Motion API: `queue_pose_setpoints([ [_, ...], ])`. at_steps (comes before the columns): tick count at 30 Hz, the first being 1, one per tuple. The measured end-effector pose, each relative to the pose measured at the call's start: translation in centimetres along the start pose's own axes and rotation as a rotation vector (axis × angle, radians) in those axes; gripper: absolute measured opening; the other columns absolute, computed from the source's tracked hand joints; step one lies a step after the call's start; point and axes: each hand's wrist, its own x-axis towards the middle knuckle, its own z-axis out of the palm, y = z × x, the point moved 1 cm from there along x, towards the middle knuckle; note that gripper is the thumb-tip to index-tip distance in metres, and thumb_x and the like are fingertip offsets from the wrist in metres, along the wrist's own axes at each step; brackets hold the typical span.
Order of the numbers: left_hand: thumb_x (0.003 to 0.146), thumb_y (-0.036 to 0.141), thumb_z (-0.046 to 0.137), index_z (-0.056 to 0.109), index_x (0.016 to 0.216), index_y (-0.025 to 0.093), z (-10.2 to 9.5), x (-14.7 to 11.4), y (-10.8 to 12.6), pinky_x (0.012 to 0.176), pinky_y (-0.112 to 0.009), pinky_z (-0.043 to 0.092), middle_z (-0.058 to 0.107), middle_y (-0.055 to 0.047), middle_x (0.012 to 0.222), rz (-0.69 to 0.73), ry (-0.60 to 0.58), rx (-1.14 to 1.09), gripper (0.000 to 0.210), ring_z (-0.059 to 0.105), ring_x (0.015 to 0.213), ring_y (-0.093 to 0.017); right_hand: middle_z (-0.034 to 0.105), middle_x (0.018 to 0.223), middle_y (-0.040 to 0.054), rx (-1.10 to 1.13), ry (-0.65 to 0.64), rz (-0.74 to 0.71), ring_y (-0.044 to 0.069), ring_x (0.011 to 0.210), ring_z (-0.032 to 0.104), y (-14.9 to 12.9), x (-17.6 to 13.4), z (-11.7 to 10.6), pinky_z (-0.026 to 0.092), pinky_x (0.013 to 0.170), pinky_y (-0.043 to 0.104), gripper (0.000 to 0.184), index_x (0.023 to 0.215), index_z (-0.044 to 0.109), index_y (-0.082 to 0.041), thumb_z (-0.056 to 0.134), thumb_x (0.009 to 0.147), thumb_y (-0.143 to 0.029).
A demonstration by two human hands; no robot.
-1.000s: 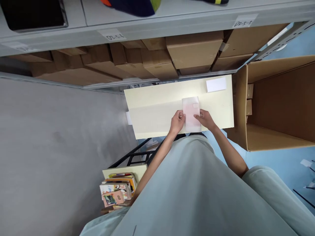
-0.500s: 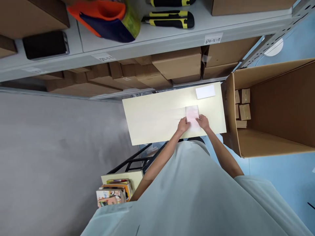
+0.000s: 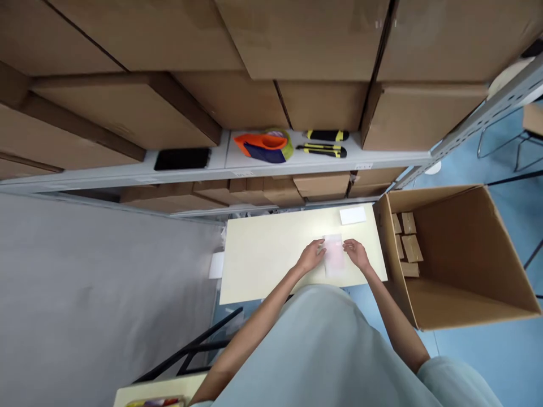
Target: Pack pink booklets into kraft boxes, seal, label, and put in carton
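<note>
A flat pinkish packet (image 3: 334, 258), pale and a little blurred, lies on the cream tabletop (image 3: 267, 249). My left hand (image 3: 312, 255) is at the packet's left edge, its fingers and thumb apart; whether the fingertips touch the edge I cannot tell. Just off the right edge is my right hand (image 3: 357, 253), fingers curved loosely with a gap to the thumb. Neither hand grips anything. Behind the packet, a white rectangular box or stack of sheets (image 3: 353, 215) sits near the table's far right corner.
A large open carton (image 3: 466, 254) stands against the table's right end, several small brown boxes (image 3: 410, 247) inside. Beyond the table, a grey shelf (image 3: 220, 164) bears cartons, a black phone-like object (image 3: 182, 159), an orange and blue item (image 3: 265, 146) and two yellow-black utility knives (image 3: 324, 149).
Both hands have let go of the packet and spread apart to its sides; the packet lies on the table. My view has tilted up, showing more shelf cartons.
</note>
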Motion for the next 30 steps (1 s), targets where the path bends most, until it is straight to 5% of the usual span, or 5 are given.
queue_pose_setpoints([
  [8,0.103,0.026,0.060,0.071,0.144,0.024,-13.1,4.4,8.8,0.120,-0.045,0.056,0.072,-0.012,0.148,0.374,0.274,0.029,0.042,0.071,0.135,-0.029,0.085,0.111,0.0105,-0.028,0.133,-0.418,0.027,0.106,0.082,-16.2,6.3,-4.9,0.065,0.100,0.043,0.020,0.108,0.074,-0.023,0.064,0.097,-0.037],
  [14,0.101,0.024,0.062,0.071,0.144,0.020,-20.2,6.6,16.4,0.120,-0.047,0.054,0.071,-0.014,0.146,0.523,0.465,0.030,0.044,0.070,0.133,-0.032,0.077,0.133,0.0180,-0.418,0.298,-0.764,0.034,0.128,0.070,-28.5,10.7,-8.3,0.054,0.116,0.049,0.029,0.126,0.075,-0.017,0.059,0.104,-0.029],
  [21,0.098,0.018,0.062,0.075,0.138,0.021,-21.8,6.7,18.6,0.123,-0.047,0.052,0.074,-0.014,0.139,0.537,0.487,0.082,0.042,0.069,0.135,-0.031,0.074,0.141,0.0200,-0.855,0.206,-0.627,0.034,0.134,0.066,-34.4,13.0,-7.9,0.051,0.115,0.045,0.034,0.136,0.074,-0.015,0.062,0.104,-0.018],
  [26,0.099,0.018,0.063,0.076,0.136,0.019,-21.8,5.5,17.9,0.121,-0.045,0.054,0.074,-0.015,0.138,0.521,0.467,0.076,0.039,0.072,0.129,-0.030,0.072,0.142,0.0255,-0.895,0.177,-0.609,0.038,0.137,0.063,-34.7,12.8,-7.5,0.047,0.117,0.048,0.037,0.138,0.072,-0.008,0.059,0.104,-0.015],
  [30,0.099,0.018,0.064,0.077,0.134,0.020,-21.1,4.8,15.8,0.121,-0.045,0.052,0.075,-0.014,0.139,0.502,0.474,0.054,0.037,0.071,0.130,-0.031,0.070,0.142,0.0274,-0.846,0.201,-0.675,0.041,0.136,0.059,-32.4,11.8,-7.4,0.043,0.119,0.054,0.041,0.143,0.069,-0.008,0.056,0.106,-0.021],
])
